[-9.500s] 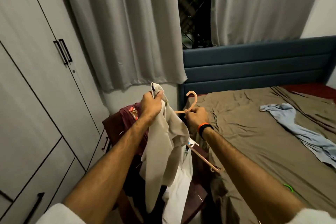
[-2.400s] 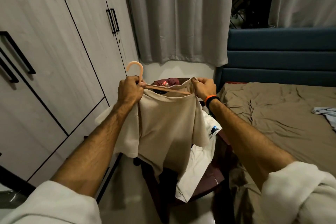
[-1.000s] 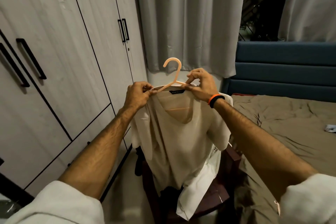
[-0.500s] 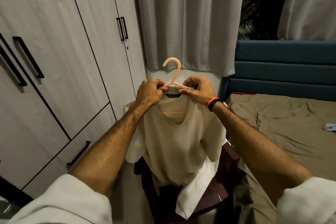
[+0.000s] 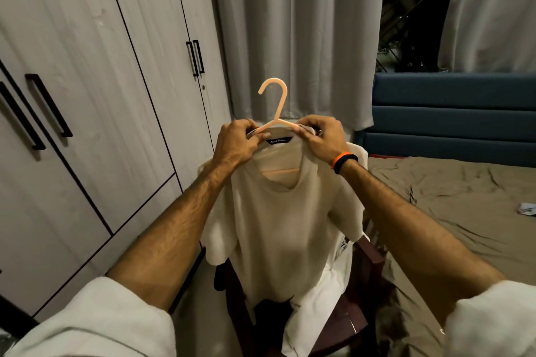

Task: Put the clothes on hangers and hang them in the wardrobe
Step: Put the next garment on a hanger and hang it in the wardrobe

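A beige T-shirt (image 5: 287,229) hangs on a peach plastic hanger (image 5: 275,95), held up in front of me. My left hand (image 5: 236,145) pinches the collar and the hanger's left shoulder. My right hand (image 5: 322,139), with an orange and black wristband, pinches the collar over the hanger's right shoulder. The hook stands upright above both hands. The grey wardrobe (image 5: 95,90) with black handles stands shut on the left.
A dark red chair (image 5: 368,266) below the shirt carries a white garment (image 5: 316,307) and darker clothes. The bed (image 5: 452,203) with a brown sheet lies at right, a pale blue cloth (image 5: 526,209) at its edge. Grey curtains (image 5: 295,32) hang behind.
The shirt went from being threaded onto the hanger to hanging on it. In the last half second both hands lifted it slightly and stayed pinched at the collar.
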